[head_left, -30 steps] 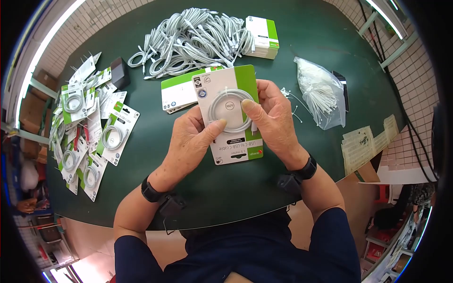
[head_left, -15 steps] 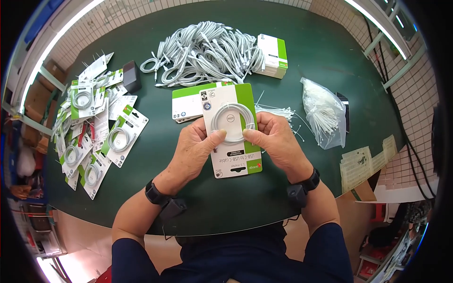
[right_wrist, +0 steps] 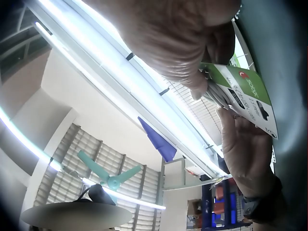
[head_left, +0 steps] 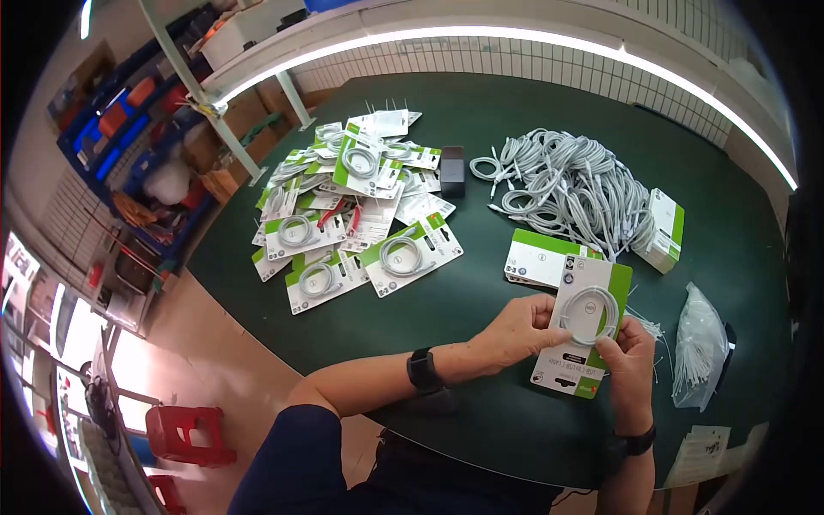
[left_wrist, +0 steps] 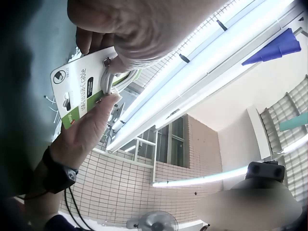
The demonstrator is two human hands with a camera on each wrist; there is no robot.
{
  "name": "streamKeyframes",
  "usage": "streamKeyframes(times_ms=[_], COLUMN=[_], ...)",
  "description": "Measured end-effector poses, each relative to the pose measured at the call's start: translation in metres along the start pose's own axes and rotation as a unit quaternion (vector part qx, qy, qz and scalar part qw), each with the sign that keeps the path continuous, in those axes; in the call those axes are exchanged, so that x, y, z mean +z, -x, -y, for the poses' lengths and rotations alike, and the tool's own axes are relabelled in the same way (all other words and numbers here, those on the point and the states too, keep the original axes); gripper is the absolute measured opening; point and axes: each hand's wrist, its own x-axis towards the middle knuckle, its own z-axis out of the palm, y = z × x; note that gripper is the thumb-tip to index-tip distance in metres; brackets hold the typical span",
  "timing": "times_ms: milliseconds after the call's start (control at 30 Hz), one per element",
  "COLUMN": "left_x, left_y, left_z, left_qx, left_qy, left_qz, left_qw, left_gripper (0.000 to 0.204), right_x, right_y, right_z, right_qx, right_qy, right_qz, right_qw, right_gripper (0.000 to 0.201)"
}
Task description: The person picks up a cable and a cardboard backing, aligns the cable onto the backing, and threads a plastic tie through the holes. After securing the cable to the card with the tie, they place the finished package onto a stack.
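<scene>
A white and green packaging card (head_left: pixel 566 365), printed "USB-C to USB-C cable" upside down to the wearer, is held between both hands over the table. A coiled light grey cable (head_left: pixel 615 314) lies on its face. My left hand (head_left: pixel 519 330) pinches the card's left edge, thumb on the front by the coil and fingers behind. My right hand (head_left: pixel 633 369) pinches the right edge, its thumb at the coil's lower right. In the left wrist view the right thumb presses near the coil (left_wrist: pixel 109 83). Most fingers are hidden behind the card.
Carded cables (head_left: pixel 318 279) lie piled at left, with red-handled pliers (head_left: pixel 354 219) among them and a dark box (head_left: pixel 452 172) beside. Loose grey cables (head_left: pixel 575 184) are heaped at the back. Card stacks (head_left: pixel 541 257) stand near them; a bag of white ties (head_left: pixel 699 343) lies right.
The head view has swung left, so the table and hands appear further right. Both hands still hold the card with the coil; the right thumb has come down to the coil's lower right.
</scene>
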Motion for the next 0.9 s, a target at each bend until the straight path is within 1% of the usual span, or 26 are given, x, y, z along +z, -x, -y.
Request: streamKeyframes(times_ms=[33,100,200,233,333,367,467,567,633,700,733,767,800,900], left_x=[-0.002,-0.005,-0.014,-0.018,-0.035,-0.041,-0.069,-0.106,-0.131,-0.170,-0.183,-0.186,-0.187,-0.186], left_y=[0.003,0.009,0.017,0.021,0.033,0.037,0.048,0.051,0.053,0.058,0.057,0.058,0.060,0.063], left_z=[-0.001,0.001,0.005,0.006,0.003,-0.002,-0.017,-0.044,-0.070,-0.091,-0.102,-0.112,-0.115,-0.118], left_qx=[-0.031,-0.027,-0.028,-0.024,-0.018,-0.003,0.049,0.116,0.172,0.270,0.306,0.339,0.336,0.276], left_qy=[-0.003,-0.008,-0.010,0.010,0.047,0.068,0.111,0.124,0.172,0.186,0.190,0.191,0.192,0.303], left_qz=[0.012,0.009,0.009,0.008,0.006,-0.026,-0.118,-0.207,-0.252,-0.217,-0.289,-0.359,-0.358,-0.367], left_qw=[0.999,1.000,1.000,1.000,0.999,0.997,0.986,0.963,0.937,0.919,0.887,0.848,0.850,0.835], left_gripper=[0.033,0.033,0.032,0.033,0.034,0.032,0.024,0.018,0.018,0.020,0.026,0.033,0.033,0.048], right_x=[0.001,0.004,0.012,0.012,0.012,0.012,0.009,0.009,0.009,0.009,0.009,0.008,0.008,0.006], right_y=[0.001,0.002,0.005,0.006,0.007,0.006,0.002,0.002,0.001,0.001,0.001,0.001,0.000,0.000], right_z=[-0.001,-0.002,-0.004,-0.003,0.002,0.002,0.002,0.000,-0.002,-0.005,-0.006,-0.007,-0.007,-0.010], right_qx=[-0.003,-0.007,-0.016,-0.013,0.036,0.039,0.039,0.045,0.049,0.051,0.051,0.053,0.054,0.057], right_qy=[0.004,0.009,0.001,0.001,0.027,0.026,0.088,0.086,0.086,0.094,0.097,0.097,0.100,0.107], right_qz=[0.004,0.007,0.048,0.051,0.058,0.058,-0.009,0.001,0.005,0.024,0.032,0.028,0.030,0.033], right_qw=[1.000,1.000,0.999,0.999,0.997,0.997,0.995,0.995,0.995,0.994,0.993,0.993,0.993,0.992], right_gripper=[0.021,0.021,0.022,0.022,0.019,0.019,0.016,0.013,0.011,0.012,0.012,0.012,0.012,0.012])
